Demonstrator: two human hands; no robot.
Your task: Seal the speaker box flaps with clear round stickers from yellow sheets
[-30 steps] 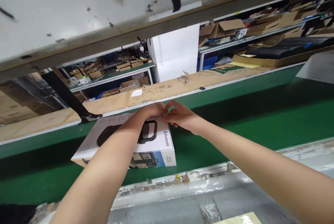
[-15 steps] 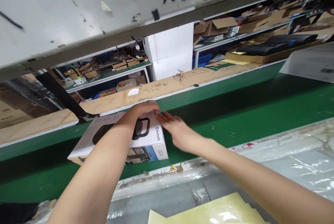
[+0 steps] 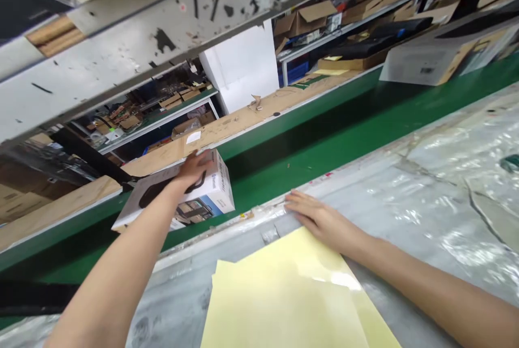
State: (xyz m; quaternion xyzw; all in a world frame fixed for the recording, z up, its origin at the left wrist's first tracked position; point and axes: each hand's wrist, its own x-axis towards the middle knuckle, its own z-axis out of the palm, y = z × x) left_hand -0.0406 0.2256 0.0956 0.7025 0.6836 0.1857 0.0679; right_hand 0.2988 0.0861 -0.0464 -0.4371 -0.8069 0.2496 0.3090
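Note:
A white printed product box (image 3: 221, 183) with a Bluetooth mark and a dark device pictured on it rests on the green conveyor belt (image 3: 279, 167). My left hand (image 3: 193, 168) lies on top of this box with its fingers spread. My right hand (image 3: 314, 215) is flat at the belt's near edge, fingers stretched out and holding nothing. Its wrist side is close to a stack of glossy yellow sheets (image 3: 279, 294) on the plastic-covered table (image 3: 421, 218).
Farther along the belt at the right stands another whitish box (image 3: 425, 59). A scuffed white beam (image 3: 133, 51) crosses overhead. Cardboard (image 3: 227, 126) lines the belt's far ledge. Behind are a white pillar (image 3: 247, 67) and shelves with open cartons (image 3: 306, 21).
My right hand has left the box's right end and come down to the table edge by the yellow sheets. My left hand stays on the box. The view has shifted right.

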